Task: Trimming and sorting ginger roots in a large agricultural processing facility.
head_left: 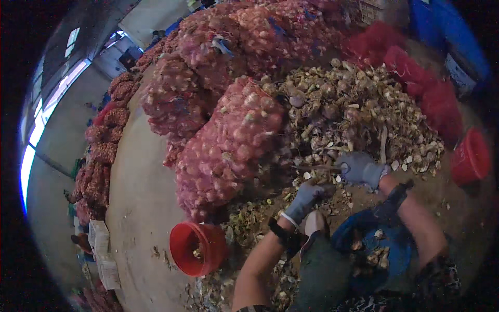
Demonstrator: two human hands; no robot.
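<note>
Both hands wear grey work gloves at the near edge of a large heap of garlic bulbs point(343, 105) with stalks and roots. My right hand point(360, 168) is closed around the handles of metal shears point(319, 168), whose blades point left. Just below and left of it, my left hand point(306, 199) has its fingers bent beside the shears; whether it holds anything is hard to tell. A blue tub point(401, 249) with some garlic bulbs in it stands between my legs and right forearm. Pale cut pieces lie around the hands.
A full pink mesh sack of garlic point(234, 144) leans left of the heap, with more sacks behind. Red buckets point(210, 245), point(471, 156) stand at lower left and far right. Leaf trimmings point(249, 218) litter the floor. White crates point(103, 249) stand far left.
</note>
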